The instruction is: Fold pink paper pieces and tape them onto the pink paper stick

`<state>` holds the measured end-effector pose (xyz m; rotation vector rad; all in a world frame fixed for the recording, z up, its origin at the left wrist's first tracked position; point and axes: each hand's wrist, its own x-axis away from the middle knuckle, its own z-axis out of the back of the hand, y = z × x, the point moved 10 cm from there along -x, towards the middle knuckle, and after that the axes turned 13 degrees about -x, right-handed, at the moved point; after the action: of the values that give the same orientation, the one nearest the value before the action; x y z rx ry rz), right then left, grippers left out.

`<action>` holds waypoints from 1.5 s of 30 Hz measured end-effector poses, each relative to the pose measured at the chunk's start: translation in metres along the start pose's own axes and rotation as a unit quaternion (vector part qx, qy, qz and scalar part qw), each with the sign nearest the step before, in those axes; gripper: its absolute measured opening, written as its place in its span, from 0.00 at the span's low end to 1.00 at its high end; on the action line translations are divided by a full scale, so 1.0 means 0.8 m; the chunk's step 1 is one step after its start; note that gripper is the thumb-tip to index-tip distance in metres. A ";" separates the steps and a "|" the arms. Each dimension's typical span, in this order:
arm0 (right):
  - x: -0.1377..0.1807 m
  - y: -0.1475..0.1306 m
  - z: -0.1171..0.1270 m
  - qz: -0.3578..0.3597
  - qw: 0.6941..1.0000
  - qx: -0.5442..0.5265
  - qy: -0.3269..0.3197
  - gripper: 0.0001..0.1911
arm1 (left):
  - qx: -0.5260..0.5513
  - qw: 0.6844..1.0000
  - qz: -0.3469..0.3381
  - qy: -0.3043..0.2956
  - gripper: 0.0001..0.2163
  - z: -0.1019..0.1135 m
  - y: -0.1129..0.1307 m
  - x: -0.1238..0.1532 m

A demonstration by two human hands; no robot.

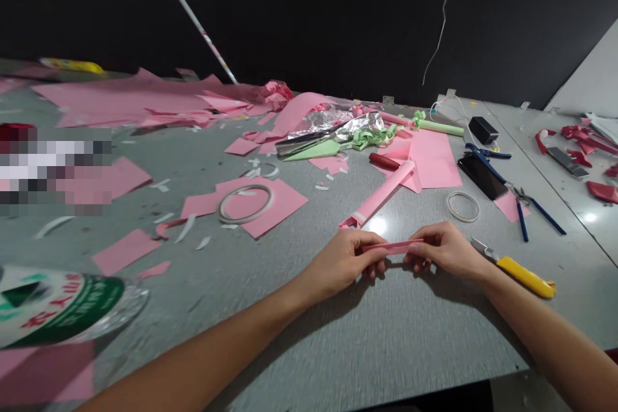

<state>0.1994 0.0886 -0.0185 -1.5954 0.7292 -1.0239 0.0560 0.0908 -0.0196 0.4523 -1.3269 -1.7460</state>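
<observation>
Between my two hands a narrow folded strip of pink paper (396, 248) is stretched level, just above the grey table. My left hand (345, 261) pinches its left end between thumb and fingers. At the other end my right hand (441, 250) grips it the same way. Just beyond the strip lies a rolled pink paper tube (383, 195), slanting away to the right, with white tape near its close end. Beside my right wrist rests a yellow utility knife (526, 275) with its blade out.
Two tape rolls, a larger one (246, 203) on pink sheets and a smaller one (463, 206), lie on the table. Blue-handled pliers (524, 206) and a black phone (483, 175) sit at right. A plastic bottle (67, 306) lies at left. Pink scraps and foil (360, 127) spread toward the dark wall.
</observation>
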 end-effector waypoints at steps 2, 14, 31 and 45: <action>0.002 0.000 -0.004 -0.001 1.000 0.002 -0.001 0.18 | -0.009 1.000 -0.006 -0.004 0.14 -0.002 0.003 0.002; 0.000 0.002 -0.002 0.008 0.999 -0.023 0.022 0.20 | -0.032 0.999 -0.014 0.037 0.16 0.007 0.007 0.004; 0.010 -0.015 -0.031 0.074 0.992 0.101 -0.001 0.14 | -0.064 0.997 -0.036 0.006 0.17 -0.012 0.018 0.012; 0.009 -0.022 -0.036 0.097 0.976 0.186 -0.057 0.19 | -0.205 0.969 -0.122 0.059 0.17 -0.014 0.037 0.017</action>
<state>0.1762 0.0746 0.0026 -1.2228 0.5625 -0.8598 0.0692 0.0716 0.0063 0.4873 -0.8198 -2.0991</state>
